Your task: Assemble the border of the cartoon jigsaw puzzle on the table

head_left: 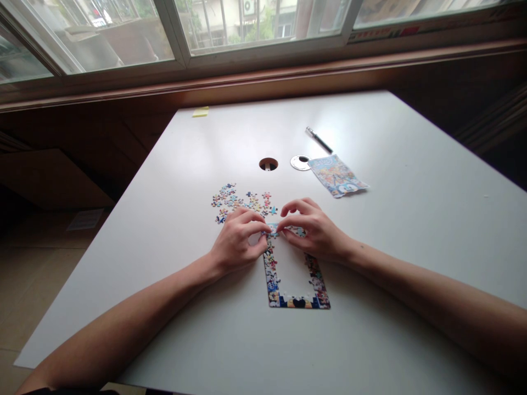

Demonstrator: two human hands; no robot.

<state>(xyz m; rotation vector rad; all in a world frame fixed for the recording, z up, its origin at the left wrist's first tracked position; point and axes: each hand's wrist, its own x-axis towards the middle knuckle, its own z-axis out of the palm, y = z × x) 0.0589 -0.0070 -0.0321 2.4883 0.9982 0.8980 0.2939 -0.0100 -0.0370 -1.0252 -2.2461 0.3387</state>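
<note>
A frame of joined jigsaw puzzle pieces (272, 274) lies flat on the white table, its middle showing bare tabletop. At its far left corner, my left hand (242, 238) pinches a light-blue puzzle piece (272, 226) between thumb and index finger. My right hand (315, 227) meets the same light-blue spot from the right, thumb and index finger drawn together at its edge. The fingers partly cover the frame's far side. Just beyond my left hand is a scatter of loose puzzle pieces (239, 202).
A colourful picture sheet (337, 176) lies to the right, with a black pen (319, 140) behind it. A round cable hole (268, 164) and a metal ring (297, 163) are near the table's middle. A yellow sticky note (200, 112) is at the far left edge, below the windows.
</note>
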